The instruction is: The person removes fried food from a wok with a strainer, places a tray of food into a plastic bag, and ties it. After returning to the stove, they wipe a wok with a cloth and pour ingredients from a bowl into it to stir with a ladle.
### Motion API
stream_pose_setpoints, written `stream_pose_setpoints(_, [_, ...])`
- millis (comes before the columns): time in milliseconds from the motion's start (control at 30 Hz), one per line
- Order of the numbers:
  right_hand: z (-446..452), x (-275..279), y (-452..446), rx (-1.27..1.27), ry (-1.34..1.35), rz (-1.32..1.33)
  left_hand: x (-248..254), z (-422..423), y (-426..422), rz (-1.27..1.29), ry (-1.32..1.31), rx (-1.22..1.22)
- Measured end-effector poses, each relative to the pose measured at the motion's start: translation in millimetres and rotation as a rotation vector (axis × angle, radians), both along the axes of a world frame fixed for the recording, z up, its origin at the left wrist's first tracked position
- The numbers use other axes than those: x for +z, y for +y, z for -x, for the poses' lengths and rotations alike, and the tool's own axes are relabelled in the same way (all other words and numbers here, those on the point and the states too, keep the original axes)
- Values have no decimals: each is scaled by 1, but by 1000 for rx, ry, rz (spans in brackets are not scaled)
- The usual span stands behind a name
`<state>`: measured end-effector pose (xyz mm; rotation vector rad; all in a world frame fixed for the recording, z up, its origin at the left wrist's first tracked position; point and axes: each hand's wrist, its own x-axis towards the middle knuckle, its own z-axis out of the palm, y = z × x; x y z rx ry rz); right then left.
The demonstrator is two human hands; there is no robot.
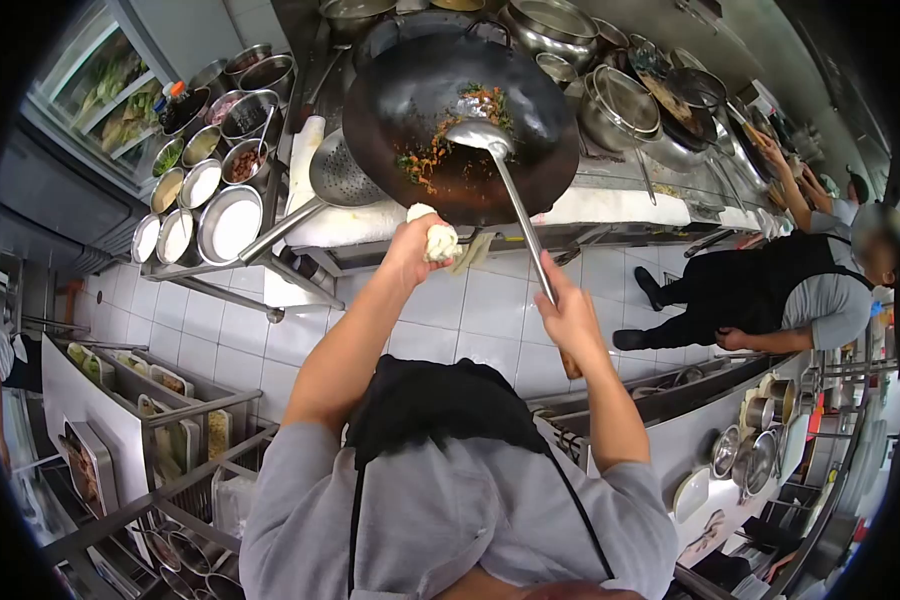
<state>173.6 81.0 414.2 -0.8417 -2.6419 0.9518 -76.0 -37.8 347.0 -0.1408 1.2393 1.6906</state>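
Note:
A large dark wok (pixel 545 165) sits on the stove ahead of me, tilted toward me. Chopped orange and green food (pixel 419 163) is scattered inside it. My left hand (pixel 410 248) is closed around a bunched cream cloth (pixel 441 243) at the wok's near edge; whether it also grips a handle there is hidden. My right hand (pixel 570 318) is wrapped around the long handle of a metal ladle (pixel 517 200). The ladle's bowl rests over the food in the wok. Just left of the wok lies a perforated strainer (pixel 346 172), its handle pointing toward me.
At the left, a rack holds several metal containers (pixel 229 224) of ingredients. Pots and a wire strainer (pixel 625 98) stand on the stove's right side. A person in a black apron (pixel 815 262) stands at the right, with another beyond. Behind me are counters (pixel 670 455) with pans.

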Motion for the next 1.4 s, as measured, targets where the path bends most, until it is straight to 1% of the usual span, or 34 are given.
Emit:
stream_pose_setpoints(67, [-26,-2,-7,-34,90,254,4,-6,1,-5,-15,15])
stream_pose_setpoints(133, [-34,13,-15,-144,87,561,3,-11,2,-21,-26,33])
stream_pose_setpoints(233, [-27,-5,-5,-186,109,463,0,-14,6,-37,-33,39])
stream_pose_setpoints(333, [-1,-10,4,-291,295,654,-2,-13,5,-60,-26,21])
stream_pose_setpoints(467, [42,-32,10,-343,494,698,-6,-13,5,-72,-33,12])
stream_pose_setpoints(567, [53,-29,7,-314,466,847,-5,-12,5,-70,-35,14])
stream_pose_setpoints(700, [57,-24,20,-254,465,817,-1,-11,5,-41,-13,-28])
stream_pose_setpoints(733, [62,-25,26,-249,537,803,-3,-11,5,-32,-14,-52])
stream_pose_setpoints(833, [82,-22,49,-285,554,771,-2,-12,4,-43,-21,-46])
stream_pose_setpoints(867, [87,-20,52,-292,545,802,-2,-13,4,-47,-16,-46])
stream_pose_setpoints(967, [102,-14,50,-206,513,985,-2,-13,4,-65,-13,-38])
stream_pose_setpoints(1100, [102,-9,21,-134,462,1226,-3,-12,3,-84,-14,-16])
stream_pose_setpoints(1200, [68,0,-3,-98,390,1285,-2,-14,3,-72,-12,-5])
stream_pose_setpoints(1300, [37,6,-5,-124,244,1063,-2,-12,4,-68,-2,-18])
stream_pose_setpoints(1333, [33,0,-3,-120,244,956,-3,-13,3,-64,1,-28])
stream_pose_setpoints(1400, [27,-2,-3,-132,293,946,-1,-15,3,-47,4,-24])
